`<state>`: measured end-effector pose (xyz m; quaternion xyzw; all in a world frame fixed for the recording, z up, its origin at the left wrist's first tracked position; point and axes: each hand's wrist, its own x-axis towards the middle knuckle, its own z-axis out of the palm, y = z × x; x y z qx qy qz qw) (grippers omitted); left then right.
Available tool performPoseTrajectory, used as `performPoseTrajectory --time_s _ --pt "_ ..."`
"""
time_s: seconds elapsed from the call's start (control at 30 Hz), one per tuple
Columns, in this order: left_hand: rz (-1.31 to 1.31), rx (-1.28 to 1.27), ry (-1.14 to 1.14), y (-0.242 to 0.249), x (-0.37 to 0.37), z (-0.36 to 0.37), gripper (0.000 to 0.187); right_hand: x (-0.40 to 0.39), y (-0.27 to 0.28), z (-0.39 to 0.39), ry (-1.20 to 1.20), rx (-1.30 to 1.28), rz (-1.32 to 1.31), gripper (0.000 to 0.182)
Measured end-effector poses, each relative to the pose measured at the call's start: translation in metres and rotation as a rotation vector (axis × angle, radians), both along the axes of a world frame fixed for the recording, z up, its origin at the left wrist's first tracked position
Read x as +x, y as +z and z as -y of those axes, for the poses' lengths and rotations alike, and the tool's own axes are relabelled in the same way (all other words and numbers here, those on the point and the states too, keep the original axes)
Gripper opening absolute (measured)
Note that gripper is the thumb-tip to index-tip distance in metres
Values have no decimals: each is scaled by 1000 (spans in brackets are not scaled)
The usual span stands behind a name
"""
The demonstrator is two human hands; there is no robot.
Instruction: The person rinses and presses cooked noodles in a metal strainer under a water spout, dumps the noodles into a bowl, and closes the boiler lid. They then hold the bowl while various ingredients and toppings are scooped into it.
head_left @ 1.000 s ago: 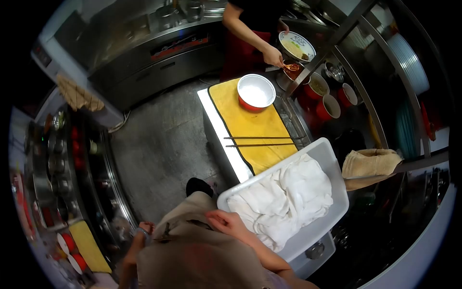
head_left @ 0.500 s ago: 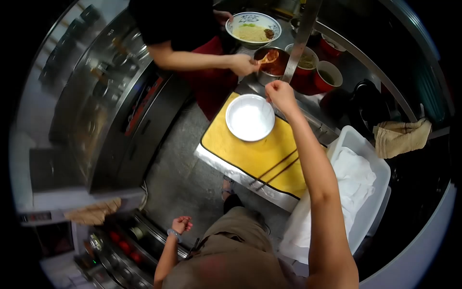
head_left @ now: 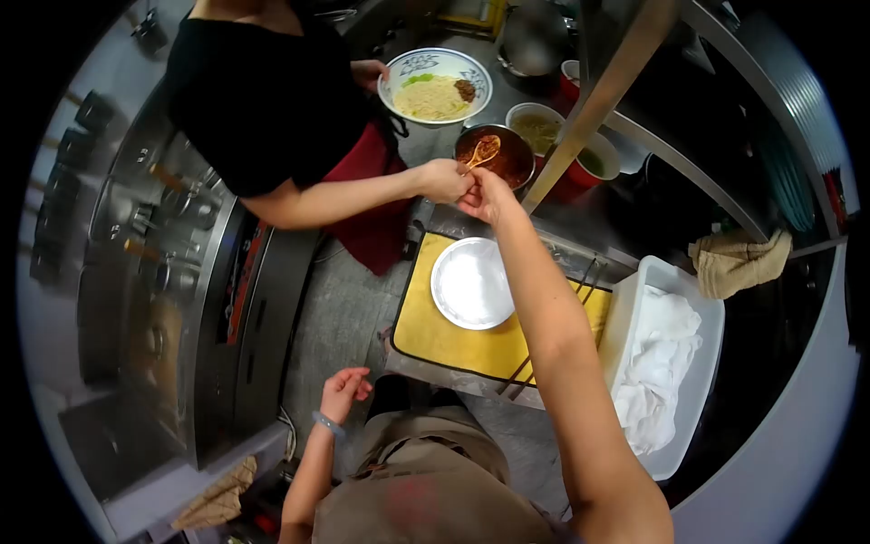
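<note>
My right hand (head_left: 489,196) reaches forward and meets a co-worker's hand (head_left: 442,181) at the handle of a wooden spoon (head_left: 484,150). Its fingers are bent together; what lies between them is hidden. The spoon's bowl carries red sauce, over a metal pot (head_left: 518,160) of the same sauce. Below my right forearm, a round white metal bowl (head_left: 471,283) sits on a yellow mat (head_left: 419,337). My left hand (head_left: 343,395), with a bracelet at the wrist, hangs beside my apron, fingers loosely bent and apart, holding nothing.
The co-worker's other hand grips a patterned bowl (head_left: 435,62) of noodles. Dark chopsticks (head_left: 518,379) lie across the mat. A white tub (head_left: 707,399) with white cloths stands at right. A metal post (head_left: 598,100) rises near red containers (head_left: 589,172). Ladles hang at left.
My right hand has moved from beside the pot to the co-worker's hand at the spoon. My left hand's fingers have loosened. The view has shifted; the chopsticks look turned.
</note>
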<state>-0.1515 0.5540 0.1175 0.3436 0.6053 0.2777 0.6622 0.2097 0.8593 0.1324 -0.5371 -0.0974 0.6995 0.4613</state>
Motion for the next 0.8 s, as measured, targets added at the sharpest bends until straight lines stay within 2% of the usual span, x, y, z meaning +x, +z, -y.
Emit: performPoseTrajectory --time_s 0.07,0.1,0.2,0.3,0.43,0.5,0.57,0.63,0.67,0.7,0.8 --pt "70 87 -117 14 15 -49 23 -6 18 6 -1 -7 -75 16" --pt "78 77 -146 17 22 -68 23 -8 11 8 -26 -27 -103 16" --pt "153 106 -229 21 48 -140 21 -15 18 13 -109 -56 -144 22" --pt "302 124 -225 7 77 -197 22 -17 26 17 -116 -69 -286 19" --pt "350 173 -272 -27 128 -260 29 -4 7 15 -214 -123 -170 17" --pt "357 240 -213 -39 151 -280 28 8 4 14 -133 -142 -4 14" --pt "368 327 -154 -48 175 -307 28 6 22 9 -228 -125 62 13" --pt "737 93 -108 -56 191 -326 37 6 37 8 -215 -147 325 13" --pt "738 82 -110 -58 199 -333 37 16 18 2 -211 -111 436 18" --pt "816 -25 -141 -57 206 -338 34 18 19 2 -213 -121 436 18" --pt "1040 -336 -235 -49 226 -353 29 20 20 -8 88 -183 1107 21"
